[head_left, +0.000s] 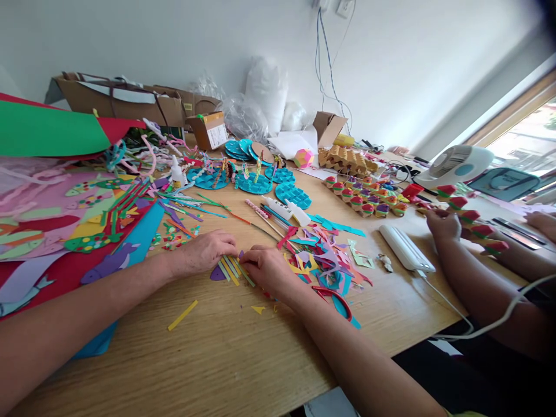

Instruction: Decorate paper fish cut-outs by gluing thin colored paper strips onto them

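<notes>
My left hand (212, 252) and my right hand (266, 267) meet over a small purple paper fish (218, 274) lying on the table. Thin yellow and pale green paper strips (231, 272) lie across its body, with their lower ends fanned toward me. The left fingers are bent down and closed on the strips' upper ends. On the fish's right end, the right thumb and fingers are pinched together. My fingers cover much of the fish. A loose yellow strip (182, 315) rests nearer to me, and a yellow scrap (258, 310) lies below my right hand.
Paper scraps (321, 255) and red-handled scissors (336, 301) lie right of my hands; glue bottles (278, 207) lie behind. Decorated paper fish (93, 243) cover sheets at left. A white power strip (406, 249) separates me from another person's hand (443, 226) holding painted egg-carton pieces (469, 216).
</notes>
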